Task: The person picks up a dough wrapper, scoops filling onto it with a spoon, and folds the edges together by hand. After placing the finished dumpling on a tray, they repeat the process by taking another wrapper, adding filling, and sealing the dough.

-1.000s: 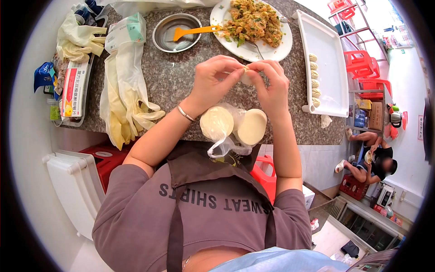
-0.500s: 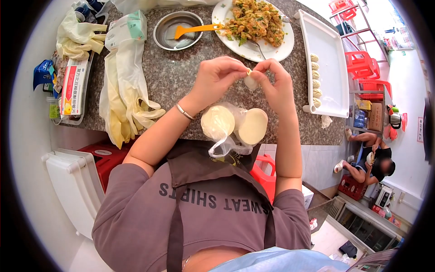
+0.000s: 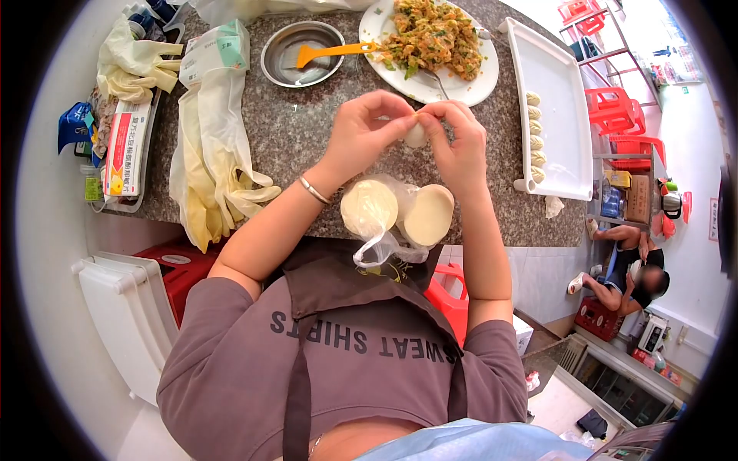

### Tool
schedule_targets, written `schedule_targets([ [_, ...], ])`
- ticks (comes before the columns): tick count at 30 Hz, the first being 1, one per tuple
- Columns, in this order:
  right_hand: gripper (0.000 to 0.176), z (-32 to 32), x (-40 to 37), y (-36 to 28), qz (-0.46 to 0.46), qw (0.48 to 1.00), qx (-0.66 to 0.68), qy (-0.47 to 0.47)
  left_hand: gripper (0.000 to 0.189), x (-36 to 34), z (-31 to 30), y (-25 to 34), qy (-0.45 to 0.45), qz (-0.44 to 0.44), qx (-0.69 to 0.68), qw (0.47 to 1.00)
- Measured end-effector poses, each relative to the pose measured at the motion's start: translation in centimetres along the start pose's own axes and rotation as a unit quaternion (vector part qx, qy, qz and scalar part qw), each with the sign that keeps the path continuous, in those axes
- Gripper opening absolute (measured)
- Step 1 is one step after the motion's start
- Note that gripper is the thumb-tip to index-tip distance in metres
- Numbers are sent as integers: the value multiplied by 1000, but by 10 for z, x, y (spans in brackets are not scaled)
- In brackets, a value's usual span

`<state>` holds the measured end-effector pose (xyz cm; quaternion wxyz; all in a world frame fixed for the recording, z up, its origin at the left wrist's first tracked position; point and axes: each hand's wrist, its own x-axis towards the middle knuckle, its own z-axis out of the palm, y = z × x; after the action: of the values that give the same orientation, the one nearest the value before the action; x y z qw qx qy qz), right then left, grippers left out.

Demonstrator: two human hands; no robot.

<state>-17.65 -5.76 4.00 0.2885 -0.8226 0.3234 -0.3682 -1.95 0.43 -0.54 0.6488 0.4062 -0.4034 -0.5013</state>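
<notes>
The pale dough piece (image 3: 416, 137) was above the counter (image 3: 296, 127), its upper edge pinched in the fingertips of the left hand (image 3: 367, 134) and right hand (image 3: 461, 140). It seemed light, soft and easily torn, best gripped gently by that edge. Beyond sat the plate (image 3: 373, 28).

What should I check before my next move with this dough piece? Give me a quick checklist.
1. Left hand and right hand both on the dough piece: ok.
2. Pinched edge closed: cannot tell, it is hidden.
3. Room on the tray: ok, the dumplings form one row along its left side.
4. Filling remaining: ok, a mound on the plate.
5. Wrapper stacks nearby: ok, near the counter edge.
6. Gloves on: not ok, hands bare, gloves lying on the counter.
</notes>
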Motion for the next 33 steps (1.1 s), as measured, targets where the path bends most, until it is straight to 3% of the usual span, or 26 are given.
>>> schedule_targets([
  [1, 8, 2, 0, 1, 0, 1000, 2, 19, 15, 1, -2, -1, 0, 1, 0, 1000],
  [3, 8, 6, 0, 0, 21, 999, 27, 25, 12, 5, -7, -4, -36, -111, -177, 977],
  [6, 9, 9, 0, 4, 81, 992, 94, 17, 15, 4, -10, -4, -48, -140, -206, 967],
  [8, 10, 9, 2, 3, 121, 983, 135, 7, 15, 5, -10, -6, -43, -142, -212, 966],
  [17, 10, 15, 3, 6, 56, 996, 59, 19, 16, 4, -9, -4, -24, -131, -196, 971],
  [19, 9, 16, 4, 7, -6, 1000, 26, 15, 16, 5, -11, -6, -12, -123, -181, 976],
  [25, 9, 14, 5, 2, 52, 998, 38, 20, 16, 4, -9, -2, -25, -82, -137, 987],
  [31, 10, 10, 3, 7, 58, 996, 71, 12, 18, 6, -14, 1, -67, -116, -119, 984],
  [33, 10, 9, 1, 15, 74, 993, 95, 15, 23, 6, -15, 1, -83, -161, -188, 965],
])
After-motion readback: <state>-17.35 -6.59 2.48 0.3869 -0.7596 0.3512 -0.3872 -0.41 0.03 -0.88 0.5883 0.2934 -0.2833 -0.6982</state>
